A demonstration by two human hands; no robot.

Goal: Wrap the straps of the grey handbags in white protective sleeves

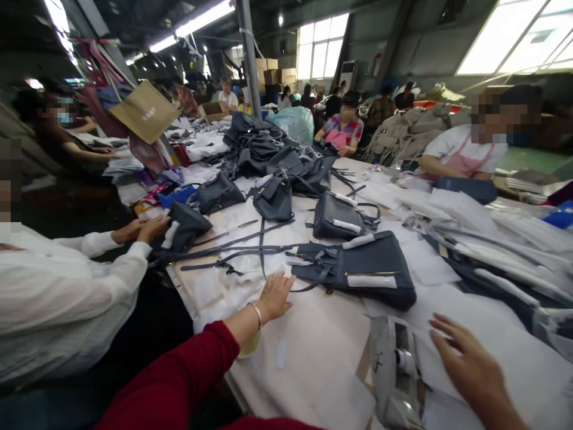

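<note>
A dark blue backpack [369,266] lies on its side on the paper-covered table, with white wrapping on its front and a gold zipper. My left hand [274,297] rests with fingers stretched out by the backpack's top end, close to a looped dark strap [313,285]. It grips nothing that I can see. My right hand [470,364] is above white sheets at the right, its fingers apart and nothing in it. Between my hands, nearer to me, stands a worn grey metal device [385,373] with a white roll [405,361] in it.
Smaller dark bags [338,215] and a heap of dark bags [268,143] lie farther back. At the left, a co-worker in a white shirt [80,280] handles a dark bag [188,227]. Another person [465,149] works at the right, beyond stacked white sheets [456,209].
</note>
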